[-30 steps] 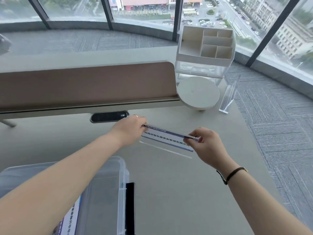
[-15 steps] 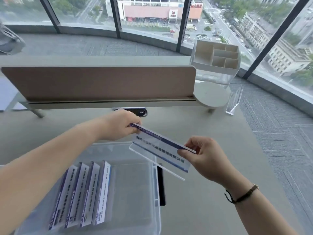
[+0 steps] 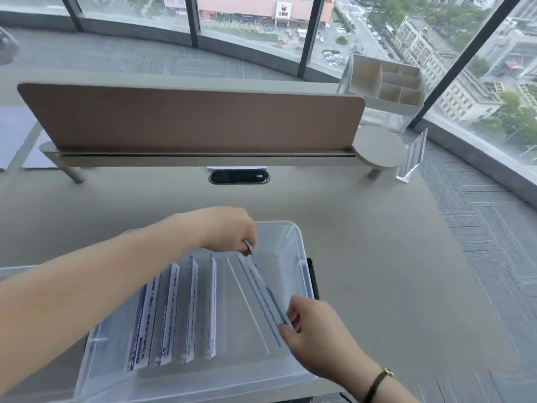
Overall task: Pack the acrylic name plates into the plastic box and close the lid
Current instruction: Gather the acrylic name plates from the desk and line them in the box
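A clear plastic box (image 3: 293, 242) stands open on the desk in front of me. Several acrylic name plates (image 3: 174, 309) with blue print stand in a row inside its left half. Both hands hold one more name plate (image 3: 263, 289) by its ends, inside the box, to the right of the row. My left hand (image 3: 229, 231) pinches the far end. My right hand (image 3: 313, 330) pinches the near end. Another clear acrylic plate (image 3: 412, 155) stands at the desk's far right.
A brown divider panel (image 3: 191, 117) runs across the back of the desk (image 3: 377, 257). A round white stand (image 3: 377, 146) and a white compartment organizer (image 3: 386, 82) sit at the far right. A black latch (image 3: 312, 274) is on the box's right side. The desk's right edge drops to carpet.
Both hands carried the name plate from above the desk toward me and down into the box, turning it in line with the row. The view shifted so the whole box shows.
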`<state>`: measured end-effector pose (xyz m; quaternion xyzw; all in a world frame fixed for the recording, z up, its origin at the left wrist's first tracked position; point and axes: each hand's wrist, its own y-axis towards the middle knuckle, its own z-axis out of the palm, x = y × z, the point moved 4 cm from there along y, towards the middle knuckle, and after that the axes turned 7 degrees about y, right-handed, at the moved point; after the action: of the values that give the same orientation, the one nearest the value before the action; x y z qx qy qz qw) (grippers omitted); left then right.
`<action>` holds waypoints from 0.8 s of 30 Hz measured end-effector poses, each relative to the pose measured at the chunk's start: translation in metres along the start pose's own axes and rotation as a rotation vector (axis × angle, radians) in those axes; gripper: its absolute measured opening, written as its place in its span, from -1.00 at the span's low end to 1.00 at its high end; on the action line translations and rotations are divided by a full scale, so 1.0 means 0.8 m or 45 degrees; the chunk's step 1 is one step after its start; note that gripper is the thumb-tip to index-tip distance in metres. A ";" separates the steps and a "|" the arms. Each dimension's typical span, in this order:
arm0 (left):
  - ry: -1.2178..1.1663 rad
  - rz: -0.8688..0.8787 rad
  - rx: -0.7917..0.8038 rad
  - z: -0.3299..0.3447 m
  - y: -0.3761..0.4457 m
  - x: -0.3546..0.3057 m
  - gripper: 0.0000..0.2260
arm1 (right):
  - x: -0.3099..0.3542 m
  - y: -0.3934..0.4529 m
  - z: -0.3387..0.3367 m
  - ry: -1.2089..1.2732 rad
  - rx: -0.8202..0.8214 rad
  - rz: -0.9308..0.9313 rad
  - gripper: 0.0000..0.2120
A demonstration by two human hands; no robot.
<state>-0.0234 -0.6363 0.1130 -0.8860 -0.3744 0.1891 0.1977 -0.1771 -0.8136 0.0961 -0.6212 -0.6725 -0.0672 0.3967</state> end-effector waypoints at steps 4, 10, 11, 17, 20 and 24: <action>0.206 0.063 0.094 0.038 0.025 -0.009 -0.81 | -0.007 0.004 0.049 -0.020 0.046 0.154 -0.80; 0.289 0.061 0.092 0.083 0.050 -0.002 -0.75 | -0.025 0.031 0.095 -0.057 0.095 0.362 -0.90; 0.283 0.069 0.075 0.089 0.053 0.000 -0.75 | -0.028 0.034 0.100 -0.051 0.106 0.393 -0.83; 0.267 0.079 0.007 0.119 0.068 0.009 -0.80 | -0.029 0.047 0.117 -0.111 0.148 0.470 -0.74; 0.185 0.059 -0.035 0.127 0.071 0.015 -0.77 | -0.022 0.050 0.119 -0.061 0.167 0.482 -0.84; -0.139 -0.104 -0.054 0.127 0.055 0.032 -0.66 | -0.022 0.049 0.121 0.052 0.187 0.502 -0.75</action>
<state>-0.0298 -0.6240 0.0003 -0.8623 -0.4244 0.2209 0.1657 -0.1875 -0.7621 0.0040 -0.7088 -0.5327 0.0485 0.4599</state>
